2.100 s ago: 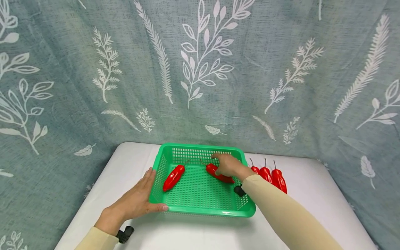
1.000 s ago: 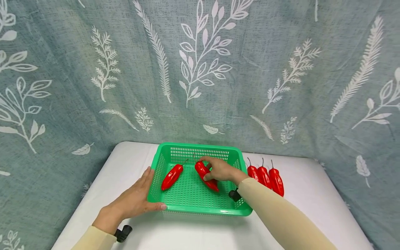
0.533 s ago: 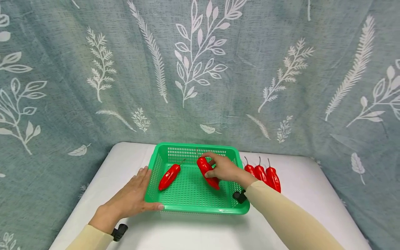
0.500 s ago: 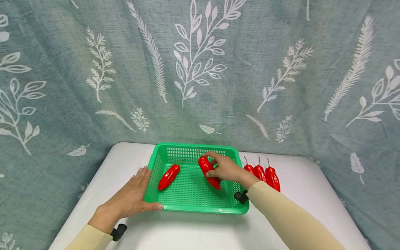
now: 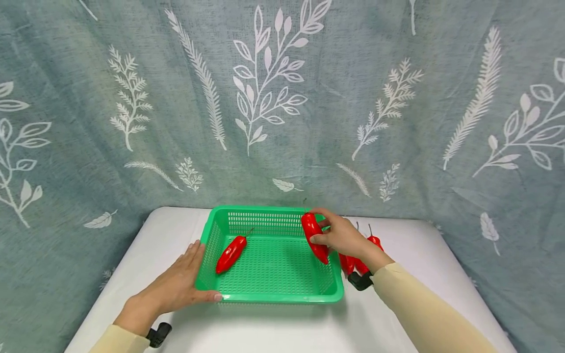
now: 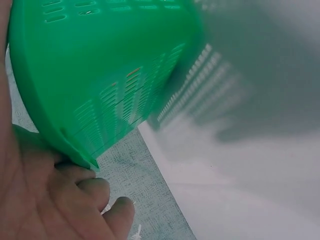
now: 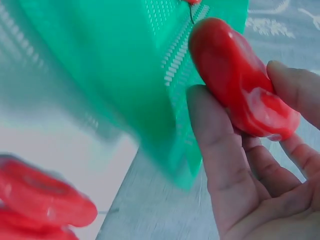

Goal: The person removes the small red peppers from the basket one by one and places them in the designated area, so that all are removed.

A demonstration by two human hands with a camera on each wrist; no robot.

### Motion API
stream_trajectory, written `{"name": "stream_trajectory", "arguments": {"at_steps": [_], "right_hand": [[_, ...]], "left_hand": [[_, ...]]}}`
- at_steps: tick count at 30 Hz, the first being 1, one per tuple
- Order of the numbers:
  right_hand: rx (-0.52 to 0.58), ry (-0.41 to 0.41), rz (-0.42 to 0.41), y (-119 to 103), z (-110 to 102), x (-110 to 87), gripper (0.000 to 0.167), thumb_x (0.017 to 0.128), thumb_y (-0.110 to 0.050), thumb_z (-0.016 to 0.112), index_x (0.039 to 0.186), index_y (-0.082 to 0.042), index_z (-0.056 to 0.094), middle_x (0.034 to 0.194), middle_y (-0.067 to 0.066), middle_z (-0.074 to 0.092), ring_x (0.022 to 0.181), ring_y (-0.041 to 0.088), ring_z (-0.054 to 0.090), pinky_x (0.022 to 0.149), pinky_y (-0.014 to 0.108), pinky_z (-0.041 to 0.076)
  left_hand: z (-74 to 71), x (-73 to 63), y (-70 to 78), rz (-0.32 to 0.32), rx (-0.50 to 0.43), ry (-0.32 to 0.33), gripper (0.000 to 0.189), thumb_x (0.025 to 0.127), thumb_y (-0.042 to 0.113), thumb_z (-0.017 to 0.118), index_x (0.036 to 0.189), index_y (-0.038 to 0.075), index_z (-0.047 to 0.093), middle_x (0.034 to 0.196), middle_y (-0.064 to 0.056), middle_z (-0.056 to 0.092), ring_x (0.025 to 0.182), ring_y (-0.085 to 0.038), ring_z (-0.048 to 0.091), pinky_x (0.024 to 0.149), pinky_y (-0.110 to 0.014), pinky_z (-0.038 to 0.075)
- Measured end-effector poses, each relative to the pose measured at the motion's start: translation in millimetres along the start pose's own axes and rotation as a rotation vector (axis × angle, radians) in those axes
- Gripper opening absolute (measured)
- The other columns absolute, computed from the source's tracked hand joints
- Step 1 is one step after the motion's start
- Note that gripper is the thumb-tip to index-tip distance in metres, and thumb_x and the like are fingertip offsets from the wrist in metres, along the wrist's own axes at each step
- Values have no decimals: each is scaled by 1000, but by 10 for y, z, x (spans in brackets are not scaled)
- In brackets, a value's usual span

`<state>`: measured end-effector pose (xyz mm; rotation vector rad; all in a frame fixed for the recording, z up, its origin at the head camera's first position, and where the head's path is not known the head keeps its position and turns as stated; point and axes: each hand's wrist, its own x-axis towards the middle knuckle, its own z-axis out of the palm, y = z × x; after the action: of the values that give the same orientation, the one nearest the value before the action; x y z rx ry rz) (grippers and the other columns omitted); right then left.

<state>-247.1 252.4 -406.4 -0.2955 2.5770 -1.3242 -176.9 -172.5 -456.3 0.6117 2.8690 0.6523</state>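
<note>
My right hand (image 5: 348,241) pinches a glossy red pepper (image 5: 311,228) between thumb and fingers, its thin stem pointing up and back. This pepper is raised over the right end of the green plastic basket (image 5: 282,297). In the right wrist view the pepper (image 7: 225,65) is tilted, its rounded end standing free of the fingers. My left hand (image 5: 174,279) rests at the basket's near left corner, with straight fingers along the left rim and thumb on the front rim. Another red pepper (image 5: 231,255) lies slanted on the basket floor at the left.
Just right of the basket, more red peppers (image 5: 375,241) lie on the white table (image 5: 423,255), partly hidden by the right hand and wrist. A grey-green curtain (image 5: 273,166) with white leaf prints hangs behind the table's far edge.
My right hand took hold of the pepper in the basket, lifted it and carried it right toward the basket's right wall. The left hand stays at its corner. The head view has shifted slightly.
</note>
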Motion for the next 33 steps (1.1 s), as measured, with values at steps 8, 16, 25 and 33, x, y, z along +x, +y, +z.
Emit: {"name": "stream_trajectory", "arguments": {"at_steps": [8,16,25,33], "right_hand": [[-42,98,26,189,-333,-235,71,96,-20,79,158,-20,44,132,22,65,94,25,74,67,40,65],[-212,200,61,457,-661,-502,75,97,-20,77,161,-12,38,139,31,59,104,34,72,67,39,66],[-323,283,161,871,-943,-681,80,96,-17,77,162,-8,34,136,36,58,94,35,74,63,36,64],[-325,304,241,1166,-1089,-749,81,98,-17,75,163,-3,28,137,38,55,89,31,74,66,39,65]], "left_hand": [[5,5,-8,14,-11,-1,140,78,84,71,163,-12,17,172,-32,14,159,-51,17,127,-64,24],[-47,14,-54,-5,-32,-20,139,77,82,73,165,-10,14,174,-30,11,160,-49,15,125,-66,25],[-14,-27,-16,-27,-62,-53,139,78,80,75,166,-7,11,174,-29,7,157,-55,18,121,-70,29],[-12,-31,30,-8,-61,-43,139,78,80,74,166,-8,11,174,-29,8,157,-54,19,122,-70,28]]}}
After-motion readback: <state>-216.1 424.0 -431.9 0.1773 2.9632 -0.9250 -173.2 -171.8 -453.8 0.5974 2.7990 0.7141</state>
